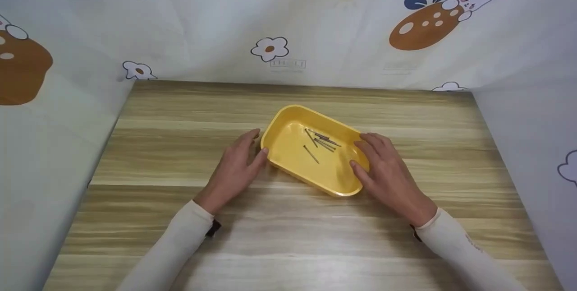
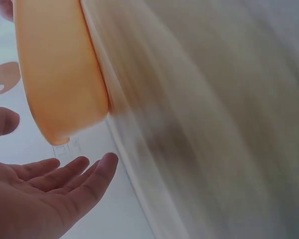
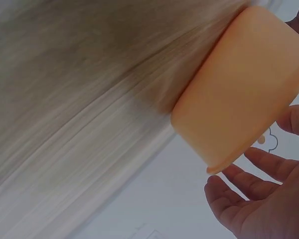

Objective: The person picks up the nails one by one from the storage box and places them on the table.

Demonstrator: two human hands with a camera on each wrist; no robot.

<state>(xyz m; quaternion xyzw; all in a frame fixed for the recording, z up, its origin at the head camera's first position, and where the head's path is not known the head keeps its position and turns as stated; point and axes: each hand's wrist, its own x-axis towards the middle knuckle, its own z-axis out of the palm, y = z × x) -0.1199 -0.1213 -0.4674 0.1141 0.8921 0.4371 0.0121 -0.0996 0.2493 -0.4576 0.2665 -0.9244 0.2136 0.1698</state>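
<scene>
A yellow rectangular plastic tray stands slantwise on the wooden table. Several thin dark metal screws or nails lie loose on its floor; I cannot tell which. Beside the tray's left end is my left hand, its fingers spread and relaxed. The left wrist view shows this hand apart from the tray's wall. My right hand is at the right end, thumb and fingers reaching over the rim. In the right wrist view its loosely bent fingers lie close to the rim; contact is unclear.
The wood-grain table meets a pale printed cloth at the back and sides. Both forearms wear white sleeves, with a dark strap at the left wrist.
</scene>
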